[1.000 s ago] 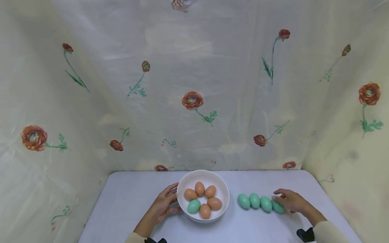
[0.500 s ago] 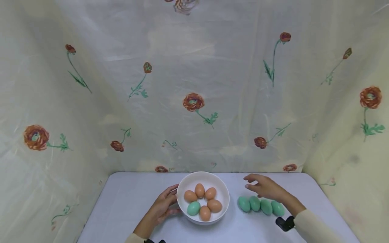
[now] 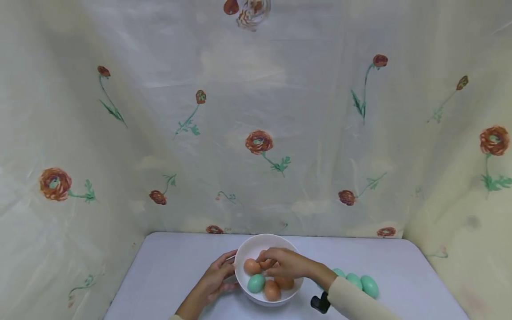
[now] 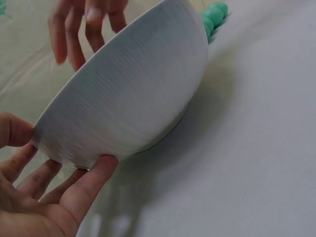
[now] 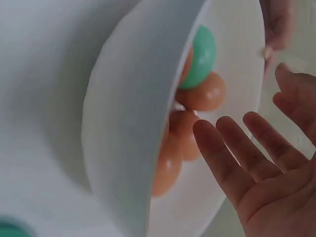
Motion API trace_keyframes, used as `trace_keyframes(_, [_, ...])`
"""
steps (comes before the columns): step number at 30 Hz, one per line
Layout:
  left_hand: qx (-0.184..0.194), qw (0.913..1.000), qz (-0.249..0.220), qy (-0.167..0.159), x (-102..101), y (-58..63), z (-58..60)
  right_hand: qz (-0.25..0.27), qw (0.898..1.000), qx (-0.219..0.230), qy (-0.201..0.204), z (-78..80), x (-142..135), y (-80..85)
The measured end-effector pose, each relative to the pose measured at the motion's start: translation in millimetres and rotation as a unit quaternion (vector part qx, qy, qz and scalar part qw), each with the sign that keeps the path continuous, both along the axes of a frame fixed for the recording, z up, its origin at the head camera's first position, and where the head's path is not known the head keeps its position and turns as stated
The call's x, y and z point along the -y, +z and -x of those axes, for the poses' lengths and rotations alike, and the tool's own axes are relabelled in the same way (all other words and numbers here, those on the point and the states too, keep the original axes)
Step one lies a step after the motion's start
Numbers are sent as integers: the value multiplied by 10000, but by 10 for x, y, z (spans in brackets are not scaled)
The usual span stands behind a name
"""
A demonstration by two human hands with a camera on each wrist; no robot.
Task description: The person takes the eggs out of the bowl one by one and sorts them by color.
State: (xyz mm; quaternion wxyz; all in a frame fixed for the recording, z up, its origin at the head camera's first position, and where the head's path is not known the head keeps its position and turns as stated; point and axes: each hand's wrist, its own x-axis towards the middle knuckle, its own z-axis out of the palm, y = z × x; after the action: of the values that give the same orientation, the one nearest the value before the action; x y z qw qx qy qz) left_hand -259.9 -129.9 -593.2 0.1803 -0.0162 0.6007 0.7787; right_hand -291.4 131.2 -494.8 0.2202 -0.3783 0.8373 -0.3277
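A white bowl (image 3: pixel 266 241) stands on the table with several brown eggs (image 3: pixel 272 291) and one green egg (image 3: pixel 256 283) inside. My left hand (image 3: pixel 218 278) holds the bowl's left side, fingers and thumb spread around its outer wall (image 4: pixel 133 84) in the left wrist view. Over the bowl reaches my right hand (image 3: pixel 286 263), covering part of the brown eggs. In the right wrist view its fingers (image 5: pixel 254 170) are spread, with nothing between them. To the bowl's right lies a row of green eggs (image 3: pixel 370 286), partly hidden by the right forearm.
A white-covered table (image 3: pixel 180 253) carries everything. A pale sheet (image 3: pixel 312 111) printed with flowers hangs behind it and at both sides. A dark wrist device (image 3: pixel 320 303) sits under my right sleeve (image 3: pixel 356 302), low over the table.
My right hand has moved left from the row of green eggs to over the bowl. The left hand stays at the bowl, and the eggs look unmoved. The head view has tilted up slightly.
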Motion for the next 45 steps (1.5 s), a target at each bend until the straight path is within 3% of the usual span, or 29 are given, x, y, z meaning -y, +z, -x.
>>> trace_keyframes(5, [-22, 10000, -3, -52, -13, -3, -26, -191, 9993, 34, 311, -46, 211, -73])
trace_keyframes(13, [-64, 9999, 126, -15, 8, 49, 3, -664, 9948, -203, 742, 65, 368, -94])
trace_keyframes(18, [-24, 10000, 22, -58, -31, 1, 3, -960, 9933, 23, 635, 59, 391, -193])
trace_keyframes(22, [33, 10000, 6, -74, -48, -30, 2, -1356, 9893, -120, 525, 37, 411, -255])
trace_keyframes(32, [-127, 9999, -27, -65, -15, -16, 8, -1614, 9859, -110, 419, -15, 502, -218])
trace_keyframes(38, [-197, 9996, 14, -181, -41, -25, -11, -1401, 9856, -621, 719, -13, 461, -296])
trace_keyframes(45, [-247, 9981, -317, -463, 13, -58, 3, -1013, 9759, -1476, 1248, -3, 463, -324])
